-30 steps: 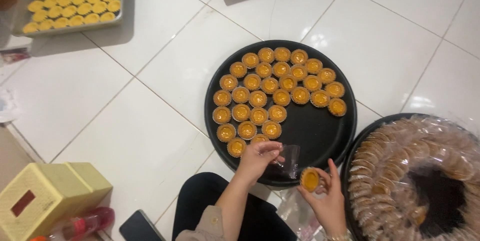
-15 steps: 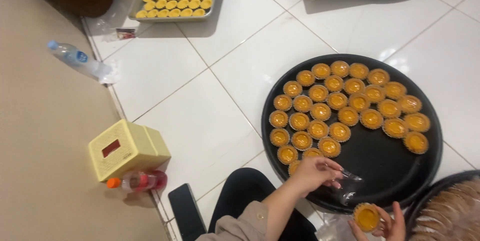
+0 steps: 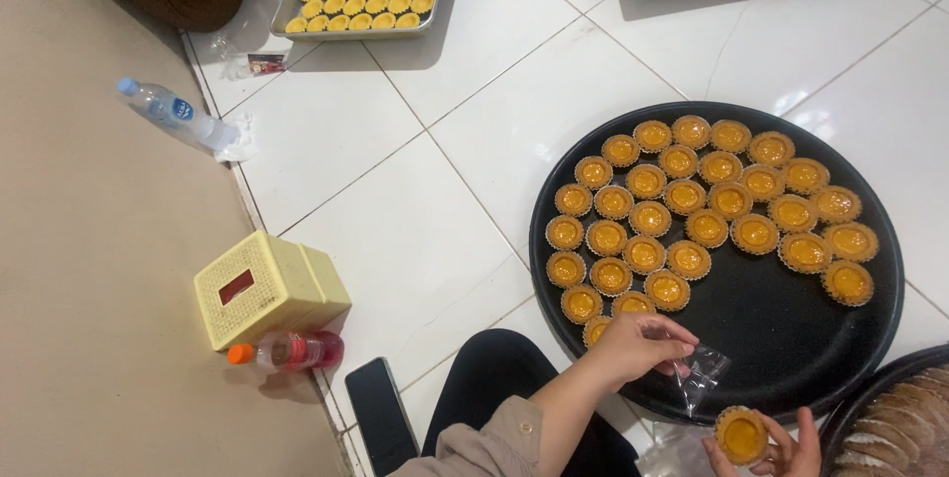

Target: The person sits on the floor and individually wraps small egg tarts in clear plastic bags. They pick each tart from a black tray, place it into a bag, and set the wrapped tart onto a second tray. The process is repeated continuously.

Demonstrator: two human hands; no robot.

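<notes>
Head view, your left hand (image 3: pixel 633 344): it pinches the top of a small clear plastic bag (image 3: pixel 700 376), fingers closed on it, above the near rim of the round black tray (image 3: pixel 791 339).
Head view, your right hand (image 3: pixel 776 447): at the bottom edge, its fingers cup a single orange-filled tart in a fluted pastry shell (image 3: pixel 741 433), held from below.
Tart and bag: the bag hangs just above and left of the tart, close to it but apart; your hands lie near each other.
Tray load: rows of the same orange-filled tarts (image 3: pixel 692 210) cover the far half of the black tray; the near part is bare.
Lower right: a second dark tray of wrapped tarts (image 3: pixel 905 428) lies just beside your right hand.
Left side: a yellow plastic box (image 3: pixel 269 289), a small bottle with red drink (image 3: pixel 287 349) and a black phone (image 3: pixel 381 416) lie well apart from your hands.
</notes>
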